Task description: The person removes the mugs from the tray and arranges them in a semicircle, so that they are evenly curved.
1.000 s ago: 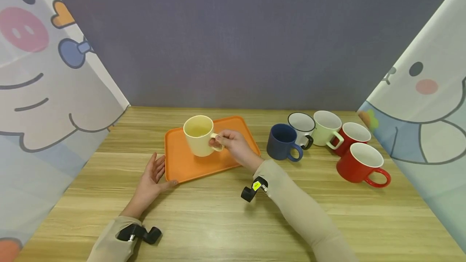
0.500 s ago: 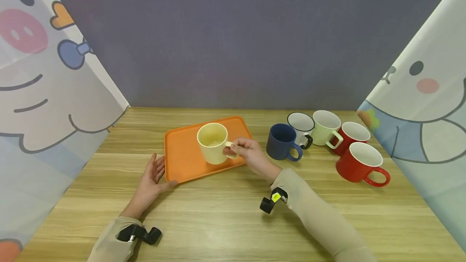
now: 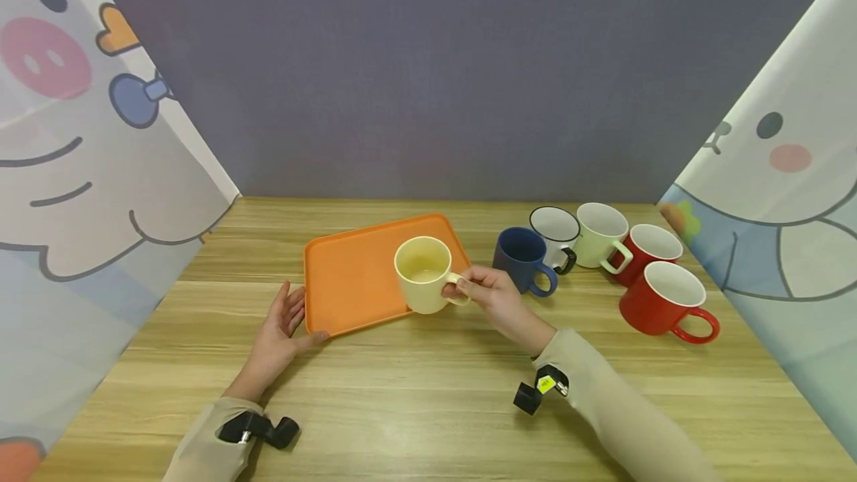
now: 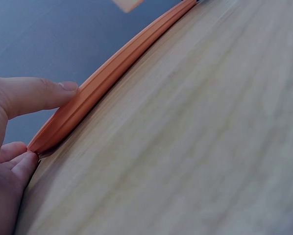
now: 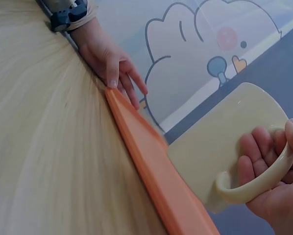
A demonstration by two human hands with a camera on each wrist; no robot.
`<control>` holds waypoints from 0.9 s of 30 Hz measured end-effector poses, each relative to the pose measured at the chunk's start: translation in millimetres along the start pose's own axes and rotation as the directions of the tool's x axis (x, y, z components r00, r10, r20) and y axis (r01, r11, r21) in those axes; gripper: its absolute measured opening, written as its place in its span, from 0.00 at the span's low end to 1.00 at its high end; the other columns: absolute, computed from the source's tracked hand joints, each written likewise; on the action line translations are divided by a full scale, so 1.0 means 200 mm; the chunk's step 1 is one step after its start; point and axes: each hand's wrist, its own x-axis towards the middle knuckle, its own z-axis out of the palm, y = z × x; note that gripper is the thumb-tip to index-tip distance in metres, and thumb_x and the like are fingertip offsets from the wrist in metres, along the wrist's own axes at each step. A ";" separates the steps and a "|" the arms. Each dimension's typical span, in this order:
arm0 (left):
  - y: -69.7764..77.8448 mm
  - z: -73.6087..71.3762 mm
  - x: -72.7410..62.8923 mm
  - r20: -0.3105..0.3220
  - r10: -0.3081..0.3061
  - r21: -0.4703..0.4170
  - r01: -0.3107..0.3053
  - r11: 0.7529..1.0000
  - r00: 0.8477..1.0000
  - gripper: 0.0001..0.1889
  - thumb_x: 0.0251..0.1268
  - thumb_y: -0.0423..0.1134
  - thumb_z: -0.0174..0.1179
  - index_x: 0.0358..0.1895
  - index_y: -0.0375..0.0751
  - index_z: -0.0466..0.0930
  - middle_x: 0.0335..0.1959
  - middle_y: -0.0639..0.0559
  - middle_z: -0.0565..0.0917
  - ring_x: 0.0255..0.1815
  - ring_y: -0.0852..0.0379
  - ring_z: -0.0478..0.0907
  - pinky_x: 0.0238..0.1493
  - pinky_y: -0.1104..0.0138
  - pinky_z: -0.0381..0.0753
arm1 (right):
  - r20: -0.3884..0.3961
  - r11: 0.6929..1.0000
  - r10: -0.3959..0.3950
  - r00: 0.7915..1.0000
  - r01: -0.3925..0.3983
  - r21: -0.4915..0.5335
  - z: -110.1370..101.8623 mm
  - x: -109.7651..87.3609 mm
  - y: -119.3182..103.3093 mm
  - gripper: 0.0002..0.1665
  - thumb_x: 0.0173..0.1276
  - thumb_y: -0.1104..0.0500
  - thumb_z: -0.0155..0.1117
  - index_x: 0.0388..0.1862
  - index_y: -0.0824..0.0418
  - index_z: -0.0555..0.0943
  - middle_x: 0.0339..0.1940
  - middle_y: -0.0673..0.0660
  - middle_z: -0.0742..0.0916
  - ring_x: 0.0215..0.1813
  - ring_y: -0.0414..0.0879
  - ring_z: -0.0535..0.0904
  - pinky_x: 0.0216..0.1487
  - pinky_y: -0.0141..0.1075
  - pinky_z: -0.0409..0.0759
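Observation:
My right hand [image 3: 498,303] grips the handle of a pale yellow mug [image 3: 423,277], fingers through the loop and thumb on top. The mug is upright in the head view, over the near right part of an orange tray [image 3: 355,274]. In the right wrist view the mug [image 5: 225,132] is held up beside the tray's rim [image 5: 151,166]. My left hand [image 3: 271,348] rests at the tray's near left corner, thumb along the front edge and fingers by the left side. The left wrist view has the thumb [image 4: 43,93] touching the tray's outer wall [image 4: 92,93].
Right of the tray stand a navy mug [image 3: 518,262], a white mug with a dark rim [image 3: 554,233], a pale green mug [image 3: 599,236] and two red mugs, one behind [image 3: 646,248] and one nearer [image 3: 659,300]. A grey wall [image 3: 428,73] closes the back of the wooden table [image 3: 402,400].
My right hand has moved the pale yellow mug rightward and nearer to me, from the middle of the tray to its near right part. The left hand has stayed at the tray corner.

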 end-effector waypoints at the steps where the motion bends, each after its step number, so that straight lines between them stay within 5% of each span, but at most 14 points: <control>1: 0.00 0.00 0.00 0.001 -0.001 0.000 0.001 1.000 1.000 0.63 0.52 0.19 0.69 0.77 0.31 0.24 0.78 0.29 0.48 0.77 0.34 0.48 0.69 0.79 0.60 | 0.002 1.000 -0.006 1.000 0.006 0.002 -0.01 -0.01 0.00 0.12 0.75 0.70 0.53 0.36 0.61 0.83 0.36 0.49 0.89 0.45 0.39 0.85 0.54 0.31 0.81; 27: 0.01 0.00 0.00 0.009 -0.009 -0.007 0.009 1.000 1.000 0.63 0.53 0.20 0.69 0.78 0.33 0.23 0.78 0.30 0.47 0.77 0.35 0.47 0.72 0.74 0.59 | 0.096 0.996 -0.089 0.991 0.090 -0.001 -0.28 -0.41 -0.08 0.21 0.78 0.72 0.44 0.43 0.56 0.83 0.45 0.48 0.89 0.52 0.39 0.83 0.57 0.27 0.76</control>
